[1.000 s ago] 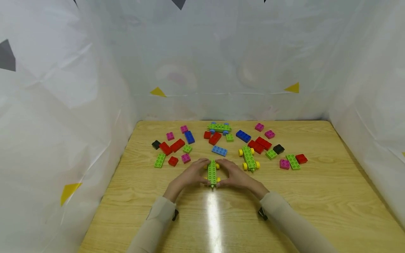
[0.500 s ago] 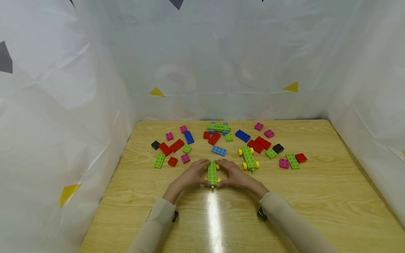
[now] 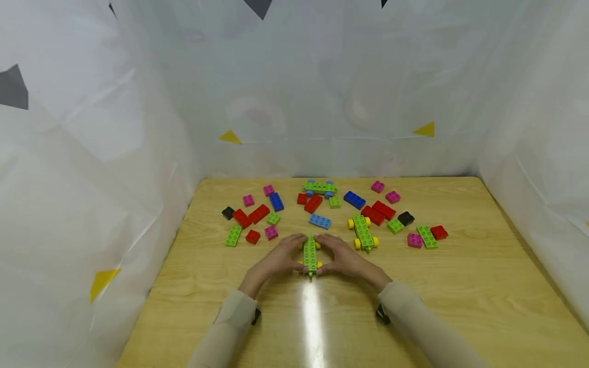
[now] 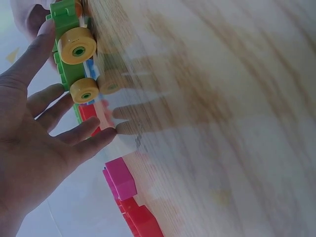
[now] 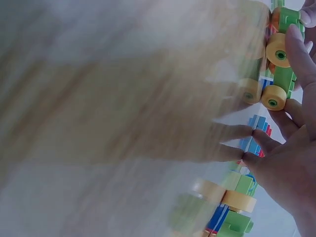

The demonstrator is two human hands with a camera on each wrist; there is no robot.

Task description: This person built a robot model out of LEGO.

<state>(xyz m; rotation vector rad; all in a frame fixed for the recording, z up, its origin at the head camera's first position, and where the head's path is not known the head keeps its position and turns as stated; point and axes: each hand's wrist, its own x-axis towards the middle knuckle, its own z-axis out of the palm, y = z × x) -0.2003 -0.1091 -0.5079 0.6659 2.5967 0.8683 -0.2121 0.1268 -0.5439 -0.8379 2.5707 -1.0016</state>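
A green toy car base (image 3: pixel 310 254) with yellow wheels stands on the table between both hands, its long side pointing away from me. My left hand (image 3: pixel 279 256) holds its left side, the thumb at the near end and fingertips at the far end. On the opposite side my right hand (image 3: pixel 342 257) holds it the same way. In the left wrist view, yellow wheels (image 4: pixel 77 45) show beside the left thumb, and the other fingers are spread. The right wrist view shows the base's green side (image 5: pixel 284 78) by the right fingers.
A second yellow-wheeled base (image 3: pixel 363 232) stands just right of the hands. Farther back are a blue-wheeled base (image 3: pixel 319 187) and a light blue brick (image 3: pixel 319 221). Loose red, pink, green, blue and black bricks lie on both sides. White sheeting (image 3: pixel 294 92) encloses the table.
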